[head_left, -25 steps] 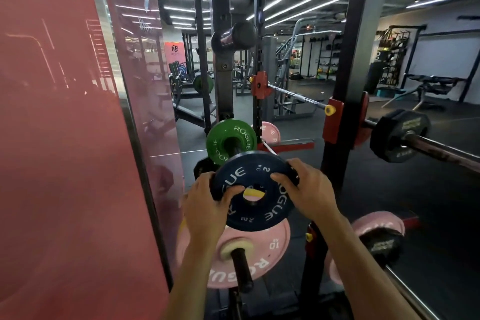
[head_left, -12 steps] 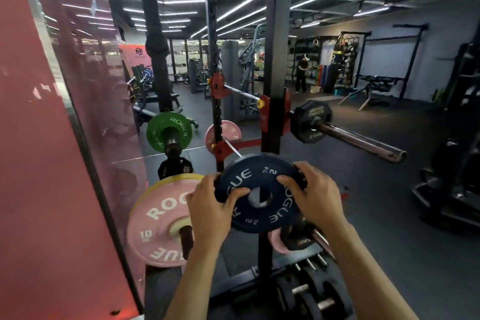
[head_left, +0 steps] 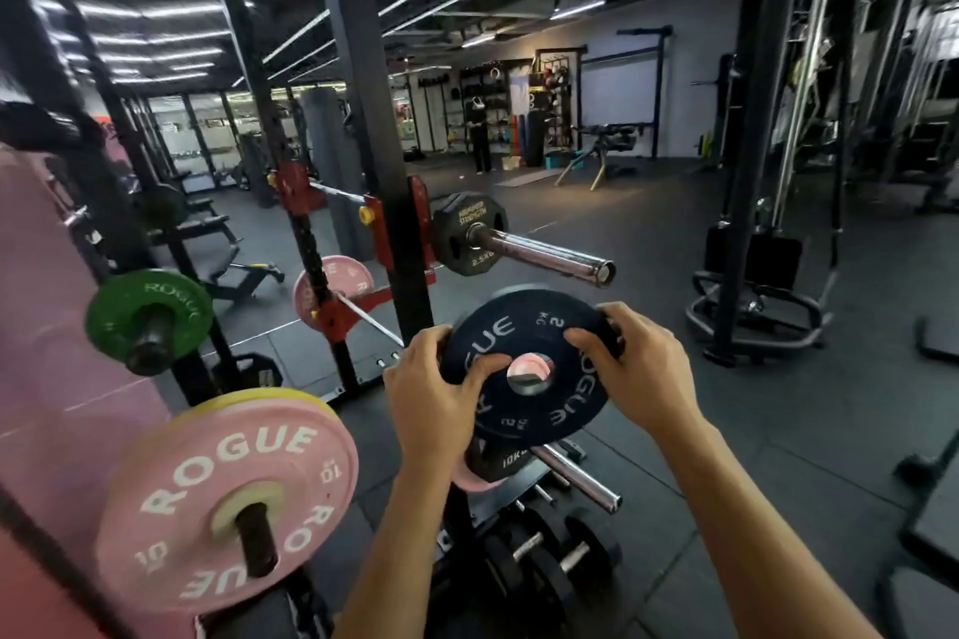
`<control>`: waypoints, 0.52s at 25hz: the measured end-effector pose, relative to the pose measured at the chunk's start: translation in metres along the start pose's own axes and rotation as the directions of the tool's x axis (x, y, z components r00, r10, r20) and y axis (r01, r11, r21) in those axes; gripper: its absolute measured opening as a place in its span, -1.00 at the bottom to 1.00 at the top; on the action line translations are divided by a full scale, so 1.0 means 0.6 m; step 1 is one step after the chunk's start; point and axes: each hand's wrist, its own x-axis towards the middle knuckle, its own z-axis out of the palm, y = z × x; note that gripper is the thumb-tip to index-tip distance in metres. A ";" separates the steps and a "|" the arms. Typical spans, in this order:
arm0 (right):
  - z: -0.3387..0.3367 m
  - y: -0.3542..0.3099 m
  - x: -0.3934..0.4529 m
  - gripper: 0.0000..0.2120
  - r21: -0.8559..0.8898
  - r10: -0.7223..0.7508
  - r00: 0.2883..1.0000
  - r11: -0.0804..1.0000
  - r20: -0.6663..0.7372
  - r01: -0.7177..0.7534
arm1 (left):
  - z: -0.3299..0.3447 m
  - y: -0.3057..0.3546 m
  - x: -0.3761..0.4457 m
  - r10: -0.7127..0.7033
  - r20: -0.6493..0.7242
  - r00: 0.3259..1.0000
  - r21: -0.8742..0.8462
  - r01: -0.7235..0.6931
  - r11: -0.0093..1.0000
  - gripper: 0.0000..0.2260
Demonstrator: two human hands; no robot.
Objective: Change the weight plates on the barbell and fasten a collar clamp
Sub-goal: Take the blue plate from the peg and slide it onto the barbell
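Left hand: the left hand [head_left: 430, 397] grips the left edge of the blue plate [head_left: 529, 368], thumb laid across its face, fingers curled behind the rim.
Right hand: the right hand [head_left: 641, 368] grips the right edge of the same plate, thumb on the face near the "2 KG" marking, fingers wrapped over the rim.
Blue plate: a small dark blue disc lettered "ROGUE", held in the air between both hands, face tilted toward the camera, centre hole open; it hangs below and in front of the bare barbell sleeve [head_left: 550, 257], not touching it.
Pink plate: a large pink "ROGUE" disc [head_left: 223, 498] marked 10 sits on a storage peg at lower left, with a yellow rim behind it.
Dumbbells: dark dumbbells [head_left: 550, 555] lie on the floor under the hands.
Green plate: a green disc [head_left: 148, 314] sits on a higher peg at left.
Barbell: the sleeve rests in the red hooks of the rack upright [head_left: 373, 130] and carries one black plate [head_left: 467, 234] marked 2.5 KG against its shoulder.
Background: a standing person [head_left: 480, 135] near wall racks, far across the dark floor.
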 end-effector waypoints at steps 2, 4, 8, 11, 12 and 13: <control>-0.006 0.037 0.017 -0.57 -0.033 0.009 1.000 0.999 -0.024 -0.010 | 0.050 0.004 0.012 0.003 0.019 1.000 -0.047 -0.002 0.999 -0.55; -0.012 0.069 0.040 -0.55 -0.062 0.029 0.999 0.998 -0.030 -0.031 | 0.098 0.004 0.026 0.001 0.032 0.999 -0.081 0.001 0.997 -0.55; -0.013 0.136 0.097 -0.56 -0.125 0.062 0.997 0.990 -0.049 -0.068 | 0.197 -0.003 0.065 -0.003 0.047 0.999 -0.141 0.010 0.990 -0.51; -0.002 0.180 0.127 -0.55 -0.165 0.068 0.996 0.983 -0.059 -0.077 | 0.254 -0.010 0.085 -0.001 0.051 0.999 -0.140 0.008 0.990 -0.48; 0.002 0.194 0.137 -0.55 -0.175 0.071 0.996 0.981 -0.057 -0.080 | 0.271 -0.014 0.091 -0.005 0.057 0.998 -0.138 0.013 0.990 -0.47; 0.007 0.207 0.146 -0.55 -0.181 0.076 0.996 0.980 -0.055 -0.084 | 0.286 -0.017 0.095 -0.006 0.061 0.998 -0.135 0.014 0.991 -0.47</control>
